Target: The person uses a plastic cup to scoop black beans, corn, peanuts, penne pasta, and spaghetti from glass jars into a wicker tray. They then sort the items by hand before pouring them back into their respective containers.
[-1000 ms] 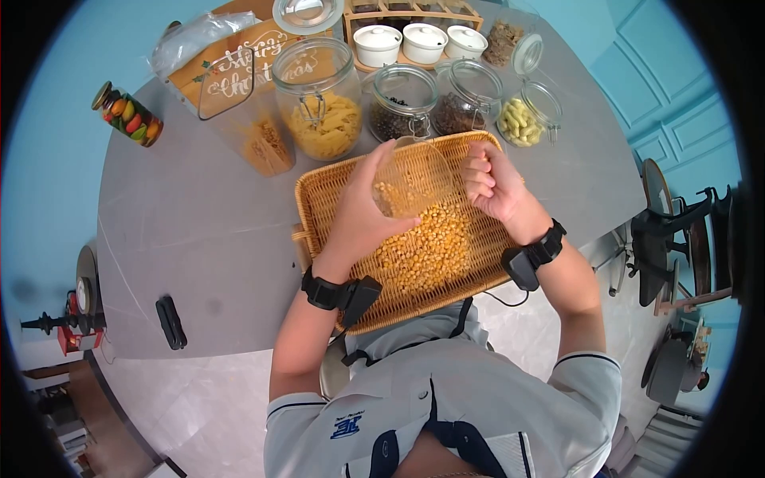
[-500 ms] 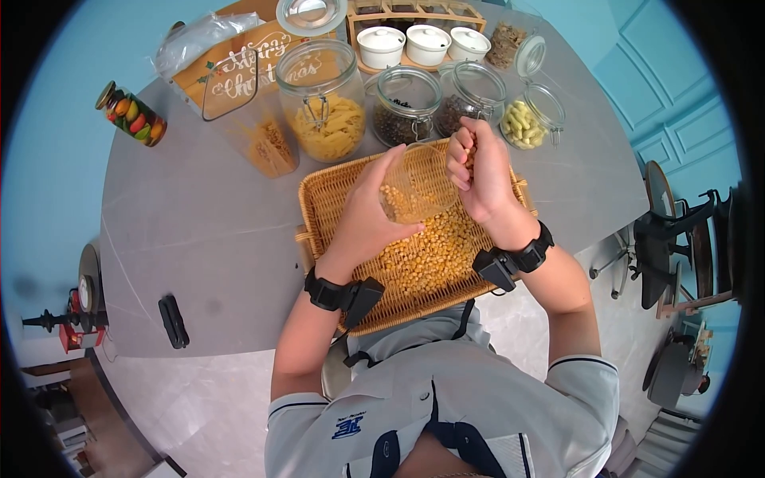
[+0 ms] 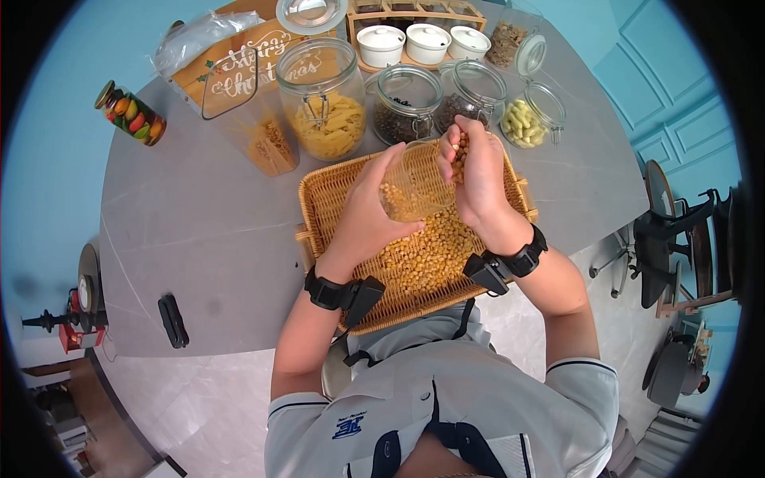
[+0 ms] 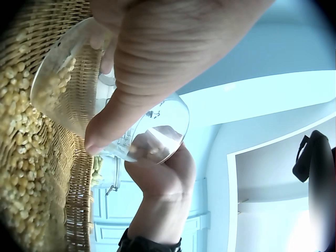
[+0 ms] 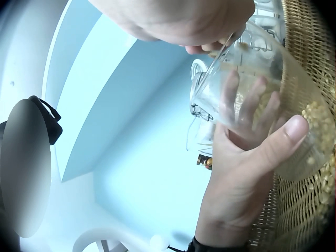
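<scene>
My left hand (image 3: 362, 219) grips a clear, tilted container (image 3: 416, 177) from its left side. Some corn kernels lie inside it, low down, as the right wrist view of the container (image 5: 294, 79) also shows. My right hand (image 3: 484, 179) is cupped round a handful of corn kernels (image 3: 460, 156), its fingers right at the container's mouth. Beneath both hands is a wicker basket (image 3: 325, 195) with a spread of loose corn kernels (image 3: 430, 255) on its bottom. In the left wrist view, my thumb (image 4: 110, 123) lies across the container's side.
Behind the basket stand a pasta jar (image 3: 327, 127), two jars of dark contents (image 3: 406, 119) and a jar of pale green pieces (image 3: 523, 126). Left of them are a tall clear canister (image 3: 267, 147) and a colourful jar (image 3: 135, 119). White lidded pots (image 3: 426, 44) stand farther back.
My right hand has moved left from the basket's far right corner to the container's mouth, turning so the kernels in it show. The left hand and container have stayed nearly still.
</scene>
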Available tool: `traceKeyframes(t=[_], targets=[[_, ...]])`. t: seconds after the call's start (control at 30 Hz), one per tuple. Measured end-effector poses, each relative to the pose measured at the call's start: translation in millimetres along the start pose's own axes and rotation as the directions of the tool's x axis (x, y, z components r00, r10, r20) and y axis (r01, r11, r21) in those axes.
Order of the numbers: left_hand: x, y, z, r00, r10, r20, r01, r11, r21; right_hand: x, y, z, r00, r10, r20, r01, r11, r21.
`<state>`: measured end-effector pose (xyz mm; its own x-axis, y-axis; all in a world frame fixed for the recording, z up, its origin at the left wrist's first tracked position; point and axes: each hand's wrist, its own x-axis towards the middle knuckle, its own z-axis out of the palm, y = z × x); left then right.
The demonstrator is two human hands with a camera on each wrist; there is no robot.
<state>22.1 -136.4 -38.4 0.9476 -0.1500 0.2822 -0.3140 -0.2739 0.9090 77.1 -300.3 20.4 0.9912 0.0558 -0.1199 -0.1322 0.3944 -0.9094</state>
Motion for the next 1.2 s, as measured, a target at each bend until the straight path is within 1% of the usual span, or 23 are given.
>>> traceKeyframes(t=[0.17,0.37,0.5,0.57,0.67,0.77,0.87,0.97,1.07,1.2], targets=[[0.3,0.4,-0.2,1.0,-0.004,0.006,0.004,1.0,0.017,-1.0,2.5,0.6,0.999,-0.041,0.014,0.041,0.999,0.021],[-0.7,1.5,0.3,1.0,0.004,-0.005,-0.004,1.0,-0.001,-3.0,1.4,1.7,0.999,-0.037,-0.003,0.037,0.999,-0.029],[-1.3,-0.7,1.3,1.0,0.024,-0.014,-0.024,0.999,-0.04,-4.4,1.7,0.1,0.999,-0.043,0.027,0.043,0.999,-0.003],[-1.0,-3.0,1.4,1.0,0.024,-0.002,-0.024,1.0,-0.003,-8.0,-0.8,3.1,0.999,-0.028,0.026,0.028,1.0,-0.009],[-0.3,-2.1,0.7,1.0,0.026,0.008,-0.026,0.999,0.019,-10.2,-1.8,2.9,0.998,-0.051,0.029,0.053,0.994,-0.1],[-1.0,-1.1,0.3,1.0,0.019,0.018,-0.019,1.0,0.013,-13.2,-0.3,-0.2,0.995,-0.056,0.085,0.065,0.992,-0.109],[-0.1,-1.5,-0.2,0.999,0.028,0.022,-0.028,1.0,-0.004,-12.1,2.5,-8.2,0.984,-0.04,0.175,0.064,0.989,-0.132],[-0.4,-0.1,-1.1,0.999,0.03,0.027,-0.03,1.0,0.002,-8.3,-0.4,-17.3,0.934,-0.03,0.356,0.157,0.929,-0.334],[-0.1,-1.2,-0.4,0.999,0.028,0.03,-0.028,1.0,0.009,-7.8,-7.4,-20.0,0.888,0.076,0.454,0.129,0.906,-0.403],[-0.1,-2.8,1.0,0.999,0.029,0.025,-0.029,0.999,-0.021,-10.7,-19.4,-15.9,0.849,0.168,0.501,0.118,0.864,-0.49]])
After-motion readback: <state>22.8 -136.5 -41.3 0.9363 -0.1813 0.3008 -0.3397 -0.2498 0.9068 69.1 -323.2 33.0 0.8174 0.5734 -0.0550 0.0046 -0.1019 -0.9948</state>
